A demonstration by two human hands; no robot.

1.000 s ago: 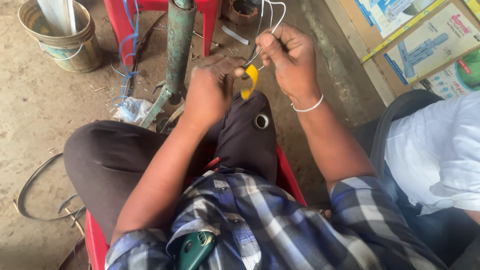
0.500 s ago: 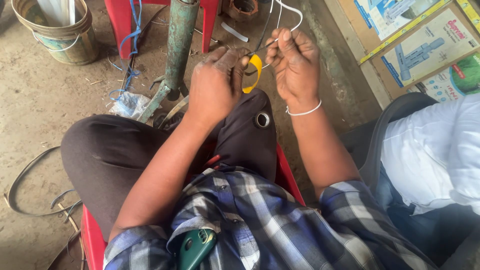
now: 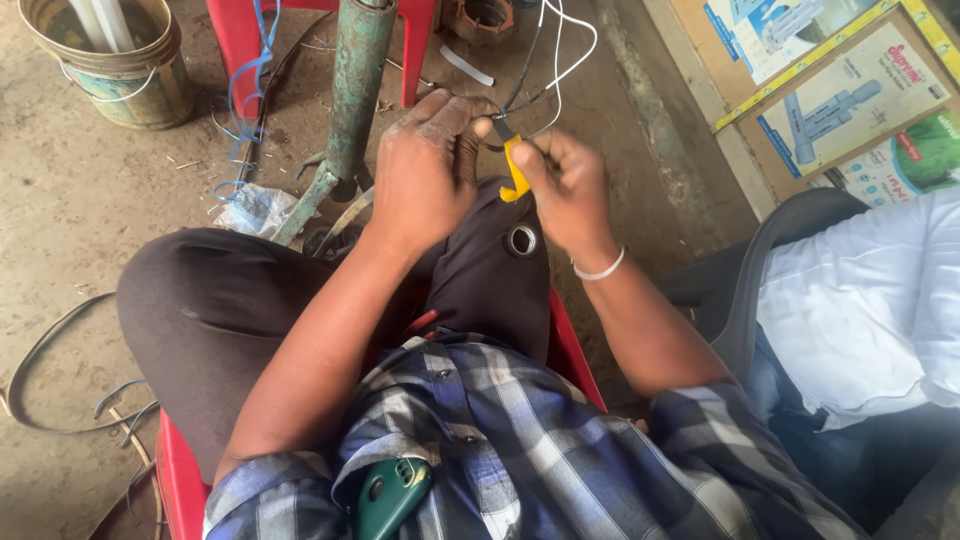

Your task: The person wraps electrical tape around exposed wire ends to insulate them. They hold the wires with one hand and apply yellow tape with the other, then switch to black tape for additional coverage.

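Note:
My right hand [image 3: 570,195] grips a yellow-handled cutter [image 3: 514,172] over my knees. My left hand [image 3: 430,165] pinches the black and white wires [image 3: 556,62] right at the tool's tip. The wires loop up and away toward the top of the view. A small metal ring [image 3: 522,240] rests on my dark trousers just below the hands. Where the tool meets the wire is hidden by my fingers.
A green metal pipe [image 3: 350,95] leans in front of my knees, beside a red stool [image 3: 240,40] draped with blue wire. A bucket [image 3: 115,60] stands at top left. I sit on a red chair [image 3: 575,345]. Another person in white [image 3: 870,310] sits at right, by printed boxes [image 3: 840,90].
Both hands shifted a little to the left and lower in view, staying together on the wires and the yellow tool. The wire loop now rises straighter above them.

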